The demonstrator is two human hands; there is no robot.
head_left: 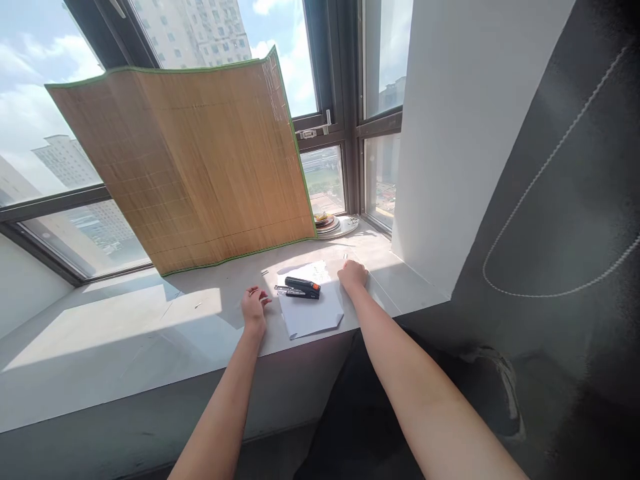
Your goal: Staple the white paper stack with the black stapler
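A black stapler [303, 288] with an orange-red mark lies on a stack of white paper [310, 321], whose near corners curl up. To the left of the paper, my left hand [255, 307] rests on the sill with its fingers curled together. A small pale bit shows at its fingertips, too small to name. My right hand [353, 275] is closed in a fist at the paper's right edge, and whatever its fingers may hold is hidden. Just beyond it sits a tiny dark-and-light piece [345, 257], perhaps staples. Another small strip [265, 272] lies left of the paper's far corner.
A large bamboo mat [210, 167] with green edging leans against the window behind the sill [190, 333]. Stacked plates [330, 227] stand in the far corner. At right are a white wall pillar [450, 133] and a hanging bead chain [543, 177]. Small scraps lie on the left sill.
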